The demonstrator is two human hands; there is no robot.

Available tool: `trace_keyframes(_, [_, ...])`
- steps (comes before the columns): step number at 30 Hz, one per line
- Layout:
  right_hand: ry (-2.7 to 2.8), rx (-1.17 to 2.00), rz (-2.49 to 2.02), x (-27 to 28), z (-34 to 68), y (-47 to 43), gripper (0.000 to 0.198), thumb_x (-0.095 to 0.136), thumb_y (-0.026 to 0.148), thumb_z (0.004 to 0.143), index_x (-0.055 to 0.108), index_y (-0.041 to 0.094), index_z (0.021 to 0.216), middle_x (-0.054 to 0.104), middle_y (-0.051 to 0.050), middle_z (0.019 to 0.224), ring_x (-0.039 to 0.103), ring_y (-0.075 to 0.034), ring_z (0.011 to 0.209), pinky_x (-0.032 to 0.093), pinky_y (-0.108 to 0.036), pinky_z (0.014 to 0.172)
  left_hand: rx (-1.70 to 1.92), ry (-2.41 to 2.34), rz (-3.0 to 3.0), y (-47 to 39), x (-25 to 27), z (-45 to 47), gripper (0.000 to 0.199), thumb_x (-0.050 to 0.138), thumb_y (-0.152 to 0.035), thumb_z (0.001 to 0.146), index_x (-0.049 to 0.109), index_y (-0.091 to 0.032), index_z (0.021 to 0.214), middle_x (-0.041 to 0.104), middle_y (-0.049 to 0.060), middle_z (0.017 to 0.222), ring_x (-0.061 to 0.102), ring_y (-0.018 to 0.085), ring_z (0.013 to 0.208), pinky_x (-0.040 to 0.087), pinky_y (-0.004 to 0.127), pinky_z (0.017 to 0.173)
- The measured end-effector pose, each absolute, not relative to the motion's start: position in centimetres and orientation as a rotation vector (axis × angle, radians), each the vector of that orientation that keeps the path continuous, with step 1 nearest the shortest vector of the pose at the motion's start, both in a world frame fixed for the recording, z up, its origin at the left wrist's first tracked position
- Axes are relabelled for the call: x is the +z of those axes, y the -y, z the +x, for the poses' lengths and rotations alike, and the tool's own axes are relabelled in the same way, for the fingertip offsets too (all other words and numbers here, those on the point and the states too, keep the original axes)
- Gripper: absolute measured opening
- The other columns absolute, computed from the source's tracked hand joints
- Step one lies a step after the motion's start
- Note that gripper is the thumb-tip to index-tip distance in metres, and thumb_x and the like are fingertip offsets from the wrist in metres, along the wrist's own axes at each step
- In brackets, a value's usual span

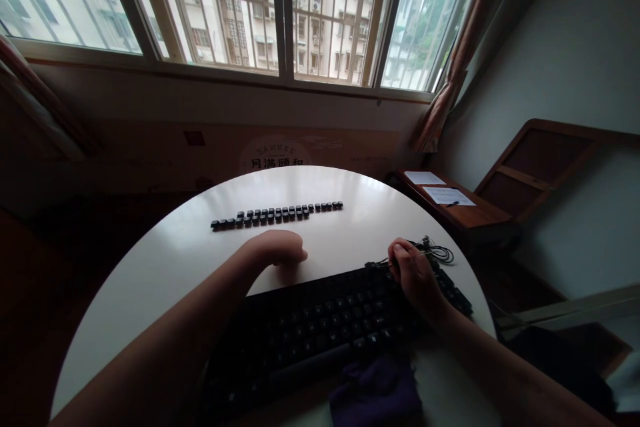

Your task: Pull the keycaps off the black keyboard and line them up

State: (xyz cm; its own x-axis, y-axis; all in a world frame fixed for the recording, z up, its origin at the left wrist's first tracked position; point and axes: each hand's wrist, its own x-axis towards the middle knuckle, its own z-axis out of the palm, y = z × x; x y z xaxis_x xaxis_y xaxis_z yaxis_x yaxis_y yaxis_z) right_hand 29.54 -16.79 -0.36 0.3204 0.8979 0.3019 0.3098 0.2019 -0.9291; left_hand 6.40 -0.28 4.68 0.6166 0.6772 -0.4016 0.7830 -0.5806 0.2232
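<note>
A black keyboard [320, 320] lies on the white round table. My right hand [411, 273] is closed in a pinch over its upper right part, on a thin wire tool [384, 262] that looks like a keycap puller. At the tool's left end, by the keyboard's back edge, is a small black piece, seemingly a keycap [371, 265]. My left hand [283, 250] is bent down behind the keyboard, with its fingers curled and mostly hidden; whatever they hold cannot be seen. Just beyond it, black keycaps [270, 217] stand in two staggered rows.
A coiled black cable [443, 253] lies on the table [150, 293] to the right of the keyboard. A purple cloth [377, 390] is at the keyboard's near side. Papers [450, 196] and a pen rest on a wooden chair [487, 210] at right. A barred window [285, 13] is ahead.
</note>
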Motion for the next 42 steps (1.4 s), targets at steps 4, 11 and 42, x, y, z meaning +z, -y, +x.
trace_keyframes(4, [1.385, 0.491, -1.294, 0.2, 29.3, 17.4, 0.028, 0.04, 0.035, 0.096, 0.051, 0.022, 0.074, 0.044, 0.003, 0.056, 0.043, -0.014, 0.05, 0.034, -0.026, 0.048, -0.304, -0.979, 2.519, 3.1, 7.4, 8.3, 0.053, 0.032, -0.056, 0.092, 0.068, -0.016, 0.091, 0.069, 0.012, 0.1, 0.06, 0.022, 0.08, 0.046, 0.032, 0.07])
trace_keyframes(11, [1.612, 0.359, -1.243, 0.1, 29.5, 18.4, 0.023, 0.043, 0.031, 0.096, 0.058, 0.023, 0.08, 0.054, 0.001, 0.06, 0.046, -0.014, 0.05, 0.035, -0.028, 0.049, -0.09, -0.714, 2.501, 7.7, 8.7, 10.6, 0.053, 0.031, -0.061, 0.093, 0.061, -0.021, 0.11, 0.066, 0.009, 0.107, 0.059, 0.022, 0.086, 0.044, 0.03, 0.07])
trace_keyframes(42, [2.213, 0.047, -1.34, 3.6, 28.6, 13.8, 0.02, 0.062, 0.028, 0.091, 0.069, 0.024, 0.109, 0.067, -0.006, 0.098, 0.067, -0.02, 0.08, 0.052, -0.031, 0.069, -0.244, -0.654, 1.893, 4.0, 6.6, 9.1, 0.032, 0.04, -0.044, 0.094, 0.056, -0.016, 0.1, 0.062, 0.006, 0.092, 0.063, 0.016, 0.075, 0.057, 0.028, 0.064])
